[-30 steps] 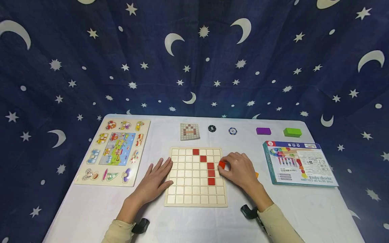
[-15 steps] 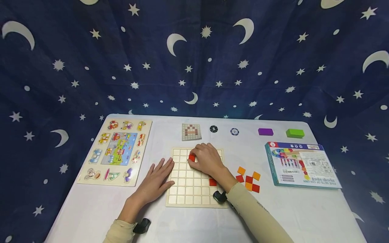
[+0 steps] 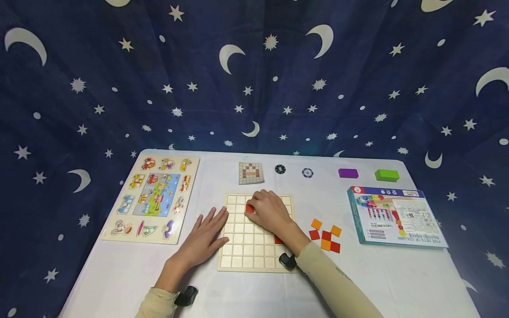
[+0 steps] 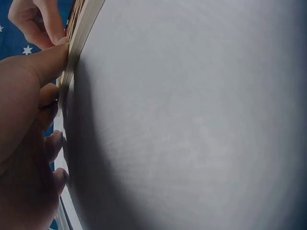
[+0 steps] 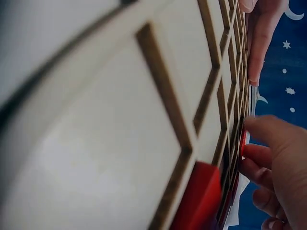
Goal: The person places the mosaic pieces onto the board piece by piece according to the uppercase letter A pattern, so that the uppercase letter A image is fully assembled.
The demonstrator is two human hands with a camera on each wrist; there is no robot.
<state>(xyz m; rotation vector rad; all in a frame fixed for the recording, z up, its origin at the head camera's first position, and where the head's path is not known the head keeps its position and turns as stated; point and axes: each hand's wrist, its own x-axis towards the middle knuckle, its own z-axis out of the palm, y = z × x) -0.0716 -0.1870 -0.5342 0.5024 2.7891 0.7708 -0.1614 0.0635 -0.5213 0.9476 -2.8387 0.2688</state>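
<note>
A wooden grid board [image 3: 248, 260] with square cells lies in the middle of the table. My right hand [image 3: 272, 213] reaches over it and pinches a red square tile [image 3: 249, 208] at a cell in the upper part, left of centre. That same tile shows between thumb and fingers in the right wrist view. Another red tile [image 5: 196, 199] sits in the board nearer that camera; my right hand and forearm cover other cells in the head view. With fingers spread and straight, my left hand [image 3: 199, 245] rests along the board's left edge, its thumb and fingertips touching it.
Loose red and orange tiles [image 3: 326, 235] lie right of the board. Behind it are a pattern card [image 3: 251, 173], a black chip [image 3: 280, 169], a blue-white chip [image 3: 307, 172], a purple block [image 3: 348, 173] and a green block [image 3: 387, 175]. A picture puzzle [image 3: 151, 198] lies left, a box [image 3: 397, 216] right.
My right hand has carried the red tile from the board's right edge to a cell in the upper left part, uncovering the loose tiles. My left hand has stayed at the left edge.
</note>
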